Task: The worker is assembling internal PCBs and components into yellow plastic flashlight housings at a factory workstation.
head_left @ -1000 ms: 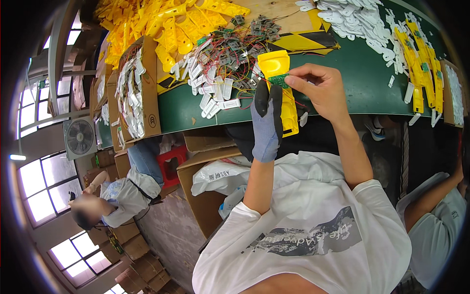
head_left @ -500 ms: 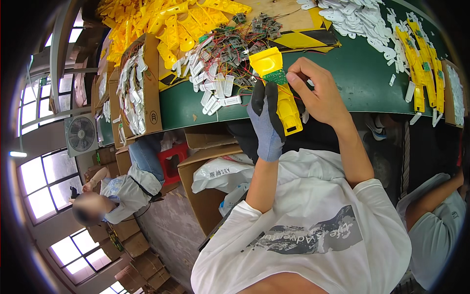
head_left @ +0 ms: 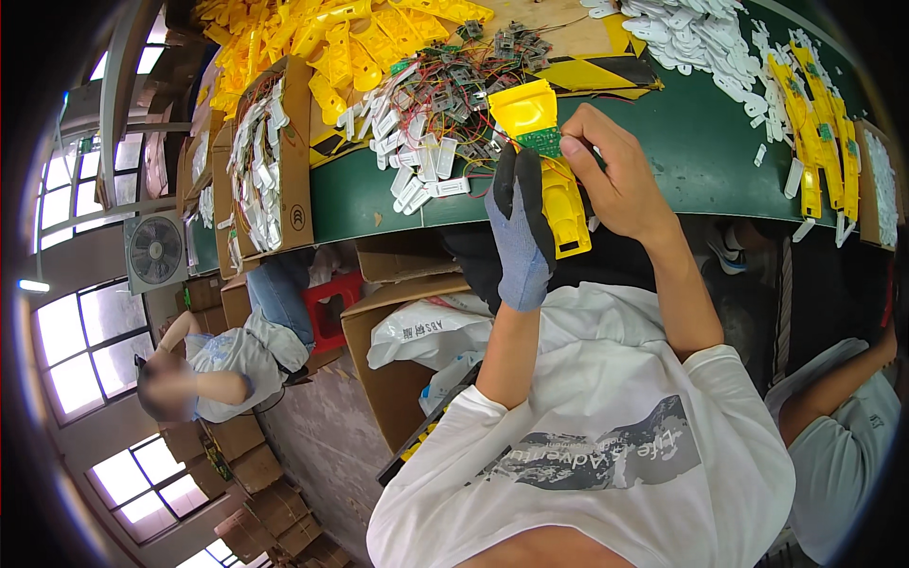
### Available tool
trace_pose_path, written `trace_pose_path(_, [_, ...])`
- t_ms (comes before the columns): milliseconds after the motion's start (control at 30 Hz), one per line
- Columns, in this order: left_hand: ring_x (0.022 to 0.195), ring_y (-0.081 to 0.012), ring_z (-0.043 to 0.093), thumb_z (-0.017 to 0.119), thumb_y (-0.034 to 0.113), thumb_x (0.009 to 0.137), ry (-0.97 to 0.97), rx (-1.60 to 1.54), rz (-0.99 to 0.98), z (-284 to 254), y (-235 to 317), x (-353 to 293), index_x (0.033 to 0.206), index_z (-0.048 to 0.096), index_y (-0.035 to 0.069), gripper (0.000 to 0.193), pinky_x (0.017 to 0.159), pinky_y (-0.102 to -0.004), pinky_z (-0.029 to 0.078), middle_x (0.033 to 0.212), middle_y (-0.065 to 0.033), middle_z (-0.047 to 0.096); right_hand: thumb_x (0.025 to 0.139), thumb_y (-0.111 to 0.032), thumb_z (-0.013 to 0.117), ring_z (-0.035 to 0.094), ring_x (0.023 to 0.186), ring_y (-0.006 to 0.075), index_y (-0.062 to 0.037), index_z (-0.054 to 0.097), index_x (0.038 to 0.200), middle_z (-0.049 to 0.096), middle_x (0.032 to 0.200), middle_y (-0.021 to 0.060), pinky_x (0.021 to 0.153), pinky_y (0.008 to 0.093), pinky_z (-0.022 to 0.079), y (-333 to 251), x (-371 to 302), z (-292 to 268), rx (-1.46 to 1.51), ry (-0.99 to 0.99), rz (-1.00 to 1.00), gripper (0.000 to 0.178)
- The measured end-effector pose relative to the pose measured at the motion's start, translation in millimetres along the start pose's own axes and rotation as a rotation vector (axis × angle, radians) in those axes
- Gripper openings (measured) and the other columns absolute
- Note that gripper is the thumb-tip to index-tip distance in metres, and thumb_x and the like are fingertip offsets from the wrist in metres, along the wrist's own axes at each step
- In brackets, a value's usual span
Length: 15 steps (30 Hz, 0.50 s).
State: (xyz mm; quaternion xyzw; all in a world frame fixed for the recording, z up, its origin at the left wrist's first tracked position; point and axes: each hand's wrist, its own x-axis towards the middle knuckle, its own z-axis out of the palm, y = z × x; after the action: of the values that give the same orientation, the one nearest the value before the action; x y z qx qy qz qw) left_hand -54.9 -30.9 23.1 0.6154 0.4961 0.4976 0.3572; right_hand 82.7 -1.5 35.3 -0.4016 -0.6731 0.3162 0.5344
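Yellow housing came up off the green bench within the last second, gripped by gloved left hand. Right hand fingertips pinched at its green board, probably seating it.

the gloved left hand wraps its grip around a long yellow plastic housing, held over the near edge of the green bench. the bare right hand pinches at a small green circuit board seated in the housing. a tangle of wired parts and white pieces lies just beyond.
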Motion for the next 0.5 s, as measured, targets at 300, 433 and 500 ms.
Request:
trace_pose_path(300, [0.072, -0.0109, 0.052, 0.047, 0.016, 0.093, 0.064, -0.323, -0.166, 5.3, 27.8, 12.2, 0.104, 0.05, -0.005, 0.024, 0.063, -0.0268, 0.044, 0.084, -0.0073, 0.056, 0.091, -0.014, 0.046, 0.044, 0.066, 0.0254, 0.0013, 0.045, 0.082, 0.044, 0.074, 0.0112, 0.063, 0.032, 0.038, -3.6, -1.1, 6.0, 0.043, 0.05, 0.018, 0.018])
trace_pose_path(433, [0.078, -0.0107, 0.053, 0.049, 0.015, 0.092, 0.058, -0.319, -0.176, 6.7, 23.5, 12.0, 0.112, 0.048, -0.006, 0.029, 0.068, -0.0262, 0.045, 0.091, -0.0083, 0.057, 0.091, -0.015, 0.046, 0.044, 0.066, 0.0246, 0.0008, 0.045, 0.082, 0.044, 0.074, 0.011, 0.063, 0.0318, 0.038, 2.1, -2.1, 9.0, 0.064, 0.084, 0.02, 0.018])
trace_pose_path(500, [0.091, -0.0126, 0.053, 0.049, 0.014, 0.091, 0.168, -0.432, -0.239, 11.9, 14.8, 7.1, 0.121, 0.045, -0.006, 0.035, 0.078, -0.0266, 0.044, 0.103, -0.0112, 0.056, 0.091, -0.015, 0.048, 0.043, 0.066, 0.0231, 0.0001, 0.046, 0.082, 0.044, 0.074, 0.0107, 0.063, 0.0316, 0.038, 4.4, -5.0, 9.1, 0.157, 0.086, 0.123, 0.018])
